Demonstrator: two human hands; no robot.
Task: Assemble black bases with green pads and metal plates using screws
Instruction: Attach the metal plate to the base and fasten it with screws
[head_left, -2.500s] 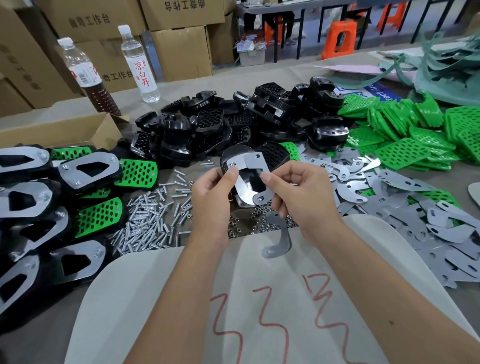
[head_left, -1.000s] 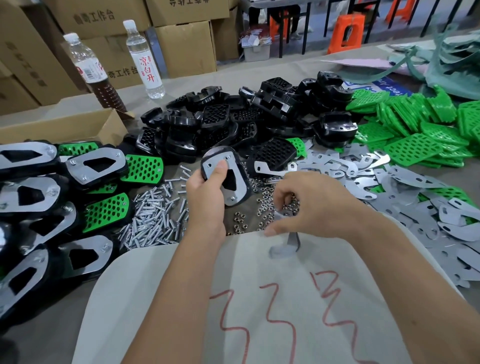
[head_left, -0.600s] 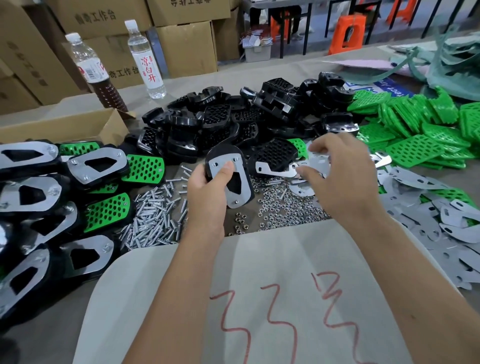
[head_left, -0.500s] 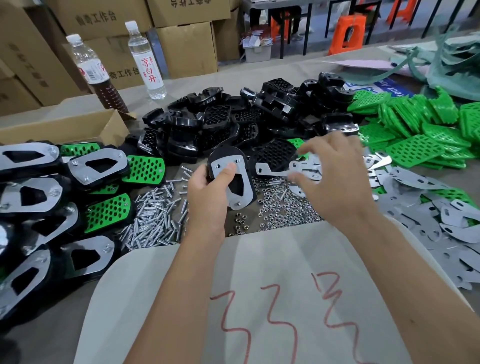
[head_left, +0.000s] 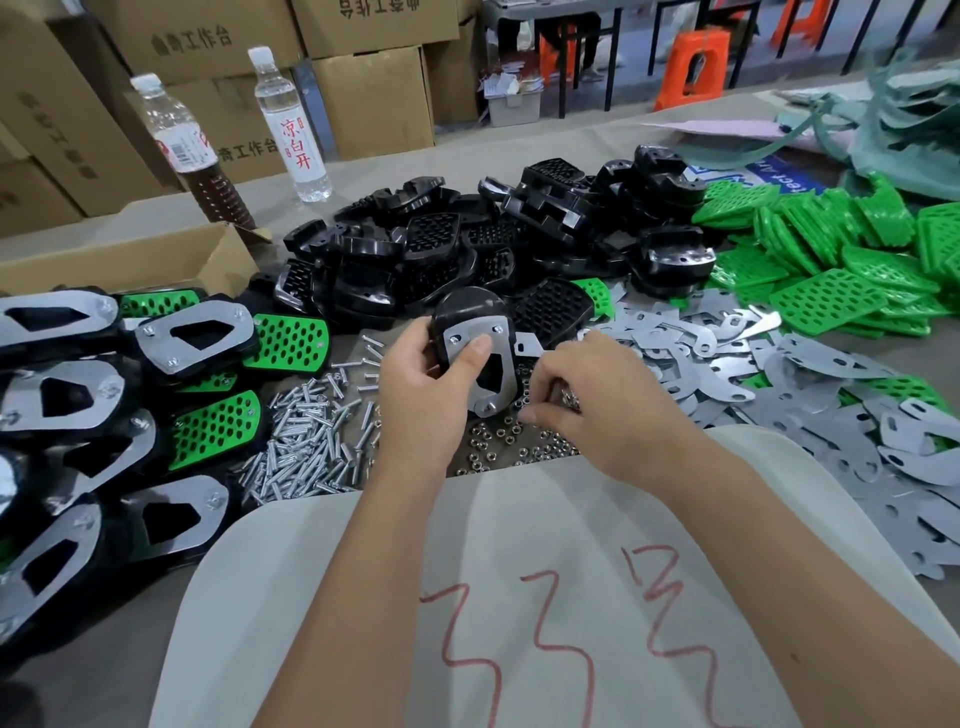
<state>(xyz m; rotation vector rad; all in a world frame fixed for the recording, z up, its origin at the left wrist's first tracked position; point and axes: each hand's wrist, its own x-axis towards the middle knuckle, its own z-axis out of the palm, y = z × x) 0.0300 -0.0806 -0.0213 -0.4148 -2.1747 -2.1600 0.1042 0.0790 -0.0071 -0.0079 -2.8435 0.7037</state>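
Note:
My left hand (head_left: 421, 395) grips a black base (head_left: 470, 310) held upright above the table, its thumb pressing a metal plate (head_left: 503, 358) against the base's face. My right hand (head_left: 597, 405) is just right of it, low over a pile of small nuts (head_left: 514, 447). Its fingers are curled and pinch at the nuts, and some shiny ones show between them. A heap of screws (head_left: 306, 447) lies left of the nuts.
Loose black bases (head_left: 467, 244) are heaped at the back centre, green pads (head_left: 831, 249) at the right, loose metal plates (head_left: 779, 384) in front of them. Finished assemblies (head_left: 78, 395) fill the left. Two bottles (head_left: 291, 124) and a cardboard box (head_left: 130, 260) stand behind. A white board (head_left: 519, 597) lies nearest me.
My right hand came back from the loose plates at the right and dropped onto the nut pile beside the base. My left hand kept hold of the base and plate.

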